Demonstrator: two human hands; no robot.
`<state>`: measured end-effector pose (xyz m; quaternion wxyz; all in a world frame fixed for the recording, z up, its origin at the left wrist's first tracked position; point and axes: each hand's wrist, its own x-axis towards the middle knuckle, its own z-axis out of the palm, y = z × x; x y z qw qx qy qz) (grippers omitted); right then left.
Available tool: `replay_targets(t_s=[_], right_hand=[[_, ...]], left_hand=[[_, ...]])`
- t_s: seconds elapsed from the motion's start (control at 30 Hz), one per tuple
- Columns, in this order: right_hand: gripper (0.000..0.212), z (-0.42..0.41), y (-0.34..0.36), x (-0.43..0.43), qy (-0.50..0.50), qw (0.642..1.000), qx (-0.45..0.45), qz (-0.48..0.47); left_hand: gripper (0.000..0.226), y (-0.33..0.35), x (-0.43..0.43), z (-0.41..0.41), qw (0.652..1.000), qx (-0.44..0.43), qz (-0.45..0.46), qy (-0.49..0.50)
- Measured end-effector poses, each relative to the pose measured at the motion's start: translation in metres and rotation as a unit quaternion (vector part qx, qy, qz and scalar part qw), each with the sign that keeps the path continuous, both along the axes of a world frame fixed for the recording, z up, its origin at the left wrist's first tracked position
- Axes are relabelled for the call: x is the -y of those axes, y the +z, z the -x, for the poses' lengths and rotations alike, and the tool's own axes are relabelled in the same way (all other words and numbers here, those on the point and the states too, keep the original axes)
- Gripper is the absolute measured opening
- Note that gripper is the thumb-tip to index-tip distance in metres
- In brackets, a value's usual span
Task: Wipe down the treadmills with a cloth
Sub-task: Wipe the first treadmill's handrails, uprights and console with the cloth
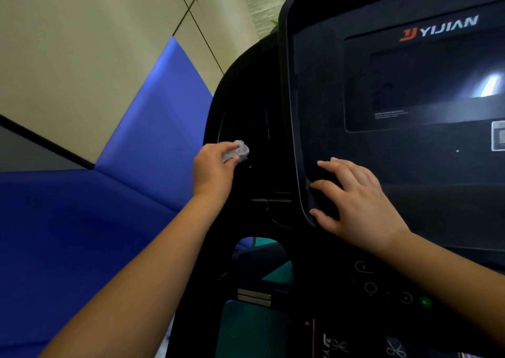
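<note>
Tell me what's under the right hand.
The right hand rests, fingers spread, on the lower-left corner of the treadmill console, fingertips across its rim. The panel under the palm is covered. The cloth is in the left hand.

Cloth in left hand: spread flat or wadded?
Wadded. The small pale grey cloth shows only as a crumpled lump protruding from the left hand, which grips it beside the black treadmill console.

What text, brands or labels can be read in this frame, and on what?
"YIJIAN", beside a red logo mark, on the treadmill console above the screen.
Small white print low on the screen: too small to read.
White-framed sticker at the right edge: cut off, unreadable.
Button markings on the lower panel: too small to read.
</note>
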<state>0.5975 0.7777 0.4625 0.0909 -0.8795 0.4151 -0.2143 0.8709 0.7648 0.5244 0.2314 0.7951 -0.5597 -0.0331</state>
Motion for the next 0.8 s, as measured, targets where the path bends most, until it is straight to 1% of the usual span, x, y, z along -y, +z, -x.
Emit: replay_targets(t_s=[0.07,0.13,0.2,0.27,0.33,0.4,0.47,0.53,0.57,0.6,0.63,0.67,0.7,0.73,0.77,0.8], right_hand=[[0.046,-0.001,0.0,0.0,-0.002,1.0,0.006,0.001],[0.046,-0.001,0.0,0.0,-0.003,1.0,0.008,0.001],[0.046,-0.001,-0.001,0.0,-0.001,1.0,0.008,0.002],[0.046,-0.001,-0.001,0.0,0.0,1.0,0.005,0.002],[0.046,0.0,-0.001,0.0,-0.001,1.0,0.005,0.002],[0.045,0.0,-0.002,0.001,0.001,1.0,0.004,0.005],[0.046,0.001,-0.002,0.001,0.002,1.0,0.004,0.006],[0.046,0.001,-0.001,0.001,0.003,1.0,0.004,0.005],[0.046,0.001,-0.001,0.001,0.004,1.0,0.003,0.004],[0.046,0.001,-0.001,0.001,0.004,1.0,0.002,0.003],[0.046,0.002,-0.001,0.001,0.003,1.0,0.002,0.002],[0.046,0.002,-0.001,0.001,0.002,1.0,0.003,0.003],[0.046,0.002,-0.001,0.001,0.002,1.0,0.005,0.004],[0.046,0.001,-0.001,0.001,0.003,1.0,0.006,0.005],[0.047,0.001,-0.001,0.001,0.002,1.0,0.005,0.005],[0.047,0.001,-0.001,0.001,0.002,1.0,0.004,0.006]], left_hand=[[0.022,-0.013,0.01,0.001,0.999,0.04,-0.016,-0.033],[0.014,-0.018,0.013,0.005,0.998,0.044,-0.018,-0.035],[0.019,-0.024,0.004,0.005,0.994,0.07,-0.033,-0.078],[0.024,-0.026,-0.013,0.004,0.98,0.111,-0.095,-0.134],[0.024,-0.022,-0.013,-0.002,0.967,0.123,-0.152,-0.165],[0.021,-0.012,0.007,-0.004,0.97,0.117,-0.147,-0.153],[0.013,-0.006,0.029,-0.004,0.981,0.095,-0.106,-0.129],[0.017,-0.006,0.033,-0.003,0.989,0.08,-0.076,-0.1],[0.019,-0.008,0.03,-0.004,0.988,0.073,-0.088,-0.105],[0.021,-0.012,0.025,-0.009,0.983,0.066,-0.121,-0.12],[0.024,-0.012,0.02,-0.011,0.972,0.078,-0.169,-0.145],[0.027,-0.009,0.015,-0.012,0.953,0.103,-0.227,-0.17],[0.029,-0.007,0.013,-0.013,0.935,0.145,-0.256,-0.198],[0.029,-0.002,0.013,-0.013,0.928,0.169,-0.255,-0.214],[0.027,0.001,0.015,-0.012,0.925,0.198,-0.228,-0.231],[0.023,0.005,0.017,-0.013,0.929,0.214,-0.194,-0.232]])
